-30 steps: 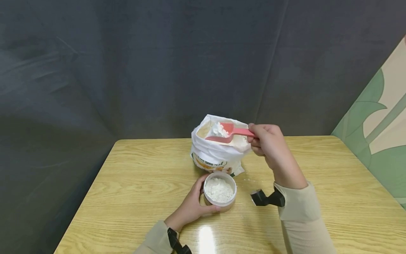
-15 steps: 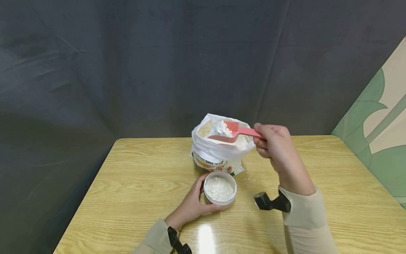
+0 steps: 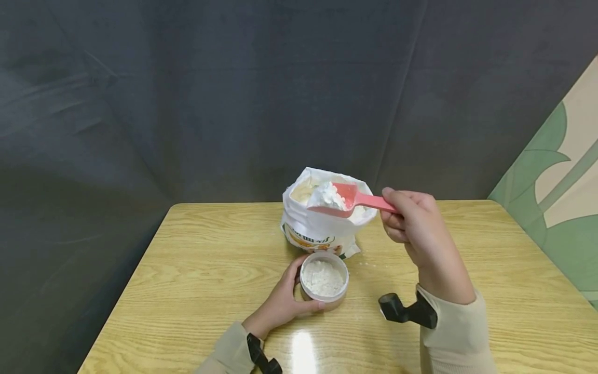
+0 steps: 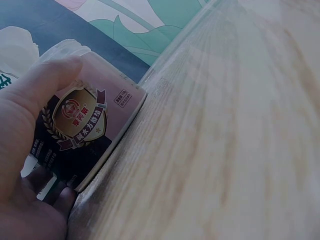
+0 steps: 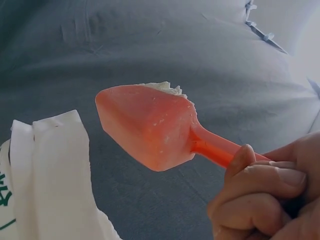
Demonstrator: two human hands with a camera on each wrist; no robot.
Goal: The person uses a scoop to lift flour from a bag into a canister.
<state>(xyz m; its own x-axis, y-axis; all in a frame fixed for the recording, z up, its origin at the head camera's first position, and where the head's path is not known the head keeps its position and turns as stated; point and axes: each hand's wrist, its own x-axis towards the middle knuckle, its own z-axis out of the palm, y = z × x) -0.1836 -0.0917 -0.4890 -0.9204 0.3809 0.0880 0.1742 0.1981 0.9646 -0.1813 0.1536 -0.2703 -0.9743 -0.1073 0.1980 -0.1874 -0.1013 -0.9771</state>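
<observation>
My right hand point(image 3: 418, 223) pinches the handle of a pink scoop point(image 3: 351, 200) heaped with white powder point(image 3: 327, 196), held over the right part of an open white bag point(image 3: 310, 221). In the right wrist view the scoop point(image 5: 150, 125) hangs above and beside the bag point(image 5: 62, 175), its underside showing. My left hand point(image 3: 282, 304) curls round a round tub point(image 3: 344, 301) of white powder standing in front of the bag. The left wrist view shows the tub's dark label point(image 4: 80, 117) and the thumb of the left hand point(image 4: 25, 125) across its side.
The wooden table point(image 3: 201, 259) carries a few white specks just right of the tub. A dark curtain point(image 3: 280, 104) hangs behind the table, and a green and beige patterned surface point(image 3: 570, 208) stands at the right.
My right hand has moved to the right and slightly toward me with the loaded scoop, which has shifted across the bag's mouth toward its right rim. The left hand and tub have stayed put.
</observation>
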